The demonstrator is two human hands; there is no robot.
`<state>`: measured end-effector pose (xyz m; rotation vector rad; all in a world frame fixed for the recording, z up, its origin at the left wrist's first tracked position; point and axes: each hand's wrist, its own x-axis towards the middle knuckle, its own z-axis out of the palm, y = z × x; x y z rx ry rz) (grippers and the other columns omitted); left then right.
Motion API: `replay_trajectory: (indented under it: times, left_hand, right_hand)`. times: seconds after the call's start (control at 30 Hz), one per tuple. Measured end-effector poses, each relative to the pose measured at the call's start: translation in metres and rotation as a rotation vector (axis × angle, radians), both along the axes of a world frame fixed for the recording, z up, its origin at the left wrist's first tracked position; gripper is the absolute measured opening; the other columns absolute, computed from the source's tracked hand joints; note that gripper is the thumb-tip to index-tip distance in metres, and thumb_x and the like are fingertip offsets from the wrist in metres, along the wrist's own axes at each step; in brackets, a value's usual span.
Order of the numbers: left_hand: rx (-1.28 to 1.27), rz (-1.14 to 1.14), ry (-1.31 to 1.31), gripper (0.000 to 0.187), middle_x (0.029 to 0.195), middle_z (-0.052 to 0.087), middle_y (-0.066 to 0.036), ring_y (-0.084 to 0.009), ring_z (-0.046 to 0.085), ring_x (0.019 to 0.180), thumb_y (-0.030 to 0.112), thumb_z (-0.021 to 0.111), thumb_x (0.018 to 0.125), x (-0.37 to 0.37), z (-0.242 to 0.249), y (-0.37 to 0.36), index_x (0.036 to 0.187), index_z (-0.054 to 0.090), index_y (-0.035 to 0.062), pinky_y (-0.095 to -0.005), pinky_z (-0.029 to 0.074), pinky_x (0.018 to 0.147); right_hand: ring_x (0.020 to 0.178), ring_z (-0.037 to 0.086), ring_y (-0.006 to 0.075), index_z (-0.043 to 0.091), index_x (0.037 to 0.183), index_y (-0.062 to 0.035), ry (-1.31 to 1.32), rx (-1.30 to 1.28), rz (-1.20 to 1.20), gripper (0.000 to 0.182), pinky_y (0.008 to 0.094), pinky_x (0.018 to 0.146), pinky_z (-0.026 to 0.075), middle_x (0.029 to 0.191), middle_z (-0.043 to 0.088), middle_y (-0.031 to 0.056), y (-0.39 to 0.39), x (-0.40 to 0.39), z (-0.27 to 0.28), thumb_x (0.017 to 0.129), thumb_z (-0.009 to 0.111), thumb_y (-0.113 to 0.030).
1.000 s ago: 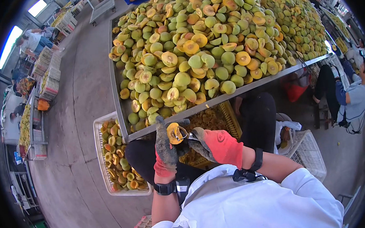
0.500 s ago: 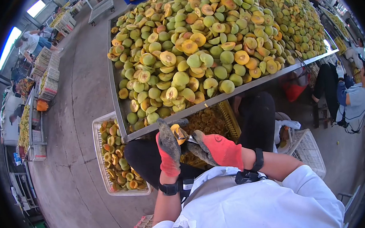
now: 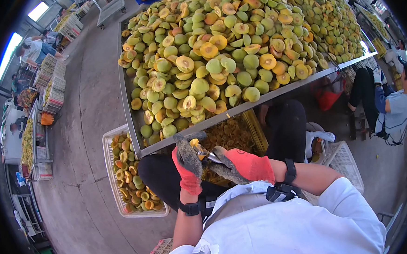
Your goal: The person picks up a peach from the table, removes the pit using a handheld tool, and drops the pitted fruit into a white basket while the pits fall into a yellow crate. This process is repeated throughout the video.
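My left hand (image 3: 187, 164), in a red glove with dark grey palm and fingers, is closed around a yellow-orange peach half (image 3: 194, 142). My right hand (image 3: 243, 165), gloved the same way, grips a small shiny metal tool (image 3: 214, 158), its end against or very close to the fruit; the fingers hide its exact kind. Both hands are over my lap, just below the near edge of a metal-rimmed table (image 3: 189, 129) heaped with halved green and yellow peaches (image 3: 201, 86). Beneath the hands, a yellow crate (image 3: 256, 132) contains brownish-orange scraps (image 3: 229, 134).
A white crate (image 3: 107, 174) of pitted peach halves stands at my left, another white crate (image 3: 345, 165) at my right. A co-worker (image 3: 393, 108) sits at the right. More people and stacked crates (image 3: 54, 89) line the far left.
Both hands stay close together with slight shifts. The peach half has turned a little in my left hand, and less of it shows. The view has shifted slightly.
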<state>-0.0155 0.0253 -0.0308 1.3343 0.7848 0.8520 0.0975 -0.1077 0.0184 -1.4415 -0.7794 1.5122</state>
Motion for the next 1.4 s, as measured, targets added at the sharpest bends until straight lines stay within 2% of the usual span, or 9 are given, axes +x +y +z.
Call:
replay_trajectory:
  times: [0.2, 0.27, 0.4, 0.5, 0.63, 0.77, 0.87, 1.0, 1.4]
  left_hand:
    - [-0.337, -0.28, -0.021, 0.044, 0.074, 0.058, -0.004, -0.009, 0.053, 0.065, 0.037, 0.04, 0.099, 0.001, 0.039, 0.013, 0.092, 0.06, -0.0012, -0.0239, 0.045, 0.06]
    - [-0.262, -0.353, 0.006, 0.04, 0.078, 0.059, -0.004, -0.0092, 0.054, 0.068, 0.035, 0.041, 0.099, 0.001, 0.024, 0.014, 0.097, 0.058, -0.0015, -0.024, 0.045, 0.062]
    - [-0.1, -0.09, 0.06, 0.031, 0.096, 0.057, -0.005, -0.0086, 0.053, 0.078, 0.026, 0.048, 0.097, -0.008, -0.013, 0.008, 0.111, 0.05, -0.0014, -0.0239, 0.045, 0.067]
    - [-0.166, -0.091, 0.03, 0.027, 0.091, 0.057, -0.003, -0.0084, 0.052, 0.075, 0.024, 0.051, 0.096, -0.004, -0.024, 0.016, 0.108, 0.051, 0.0, -0.0239, 0.045, 0.066]
    - [-0.216, -0.089, 0.0, 0.035, 0.07, 0.058, -0.001, -0.0097, 0.052, 0.061, 0.033, 0.048, 0.096, 0.009, 0.01, 0.005, 0.088, 0.063, 0.0019, -0.0253, 0.045, 0.059]
    - [0.512, 0.007, 0.257, 0.05, 0.07, 0.061, -0.003, -0.009, 0.051, 0.058, 0.041, 0.041, 0.097, 0.013, 0.028, -0.001, 0.085, 0.066, -0.0004, -0.0248, 0.043, 0.056]
    - [-0.16, -0.204, 0.08, 0.048, 0.076, 0.063, -0.003, -0.0081, 0.051, 0.061, 0.039, 0.039, 0.099, 0.009, 0.022, 0.012, 0.086, 0.065, 0.0005, -0.0228, 0.042, 0.058]
    - [-0.055, -0.239, -0.07, 0.047, 0.078, 0.061, -0.003, -0.0077, 0.051, 0.061, 0.042, 0.041, 0.098, 0.009, 0.004, 0.016, 0.088, 0.063, 0.0015, -0.0222, 0.043, 0.056]
    - [-0.187, -0.373, 0.142, 0.07, 0.061, 0.057, -0.001, -0.0074, 0.048, 0.053, 0.055, 0.029, 0.096, 0.016, 0.029, 0.025, 0.077, 0.068, 0.0001, -0.0204, 0.039, 0.05]
  right_hand:
    - [0.072, 0.057, 0.0145, 0.056, 0.102, -0.0036, -0.702, 0.076, 0.186, 0.036, 0.0285, 0.064, 0.047, 0.084, 0.062, 0.005, 0.004, -0.002, 0.001, 0.099, 0.037, -0.034]
    - [0.072, 0.058, 0.0155, 0.057, 0.097, -0.003, 0.153, -0.096, -0.177, 0.038, 0.0304, 0.063, 0.047, 0.082, 0.062, 0.0059, 0.007, -0.009, 0.016, 0.1, 0.033, -0.033]
    - [0.072, 0.058, 0.0159, 0.057, 0.099, -0.0029, 0.5, -0.089, -0.26, 0.039, 0.0315, 0.064, 0.048, 0.083, 0.062, 0.0056, 0.003, -0.012, -0.012, 0.1, 0.036, -0.035]
    - [0.068, 0.055, 0.0145, 0.059, 0.097, -0.0037, -0.694, 0.164, 0.068, 0.042, 0.03, 0.064, 0.047, 0.082, 0.061, 0.0029, -0.001, -0.007, -0.018, 0.1, 0.035, -0.038]
    - [0.06, 0.053, 0.0277, 0.042, 0.116, 0.0001, -0.381, 0.522, -0.09, 0.037, 0.037, 0.055, 0.043, 0.073, 0.056, 0.015, 0.002, -0.007, -0.024, 0.085, 0.059, -0.011]
    - [0.064, 0.051, 0.0106, 0.062, 0.092, -0.0079, -0.057, 0.067, -0.086, 0.047, 0.0272, 0.06, 0.044, 0.074, 0.059, -0.0002, 0.006, -0.007, -0.015, 0.098, 0.034, -0.045]
    - [0.065, 0.054, 0.0102, 0.061, 0.09, -0.0083, 0.491, -0.247, -0.251, 0.044, 0.0274, 0.058, 0.043, 0.077, 0.061, -0.0014, 0.007, -0.006, 0.01, 0.099, 0.035, -0.043]
    - [0.06, 0.049, 0.0105, 0.056, 0.083, -0.0089, -0.065, 0.182, -0.056, 0.038, 0.0274, 0.053, 0.038, 0.07, 0.054, -0.0036, 0.006, -0.004, -0.003, 0.099, 0.039, -0.039]
    - [0.055, 0.043, 0.0079, 0.049, 0.096, -0.0125, 0.049, 0.204, -0.065, 0.012, 0.0254, 0.047, 0.034, 0.07, 0.051, -0.0022, 0.005, -0.01, -0.018, 0.093, 0.055, -0.023]
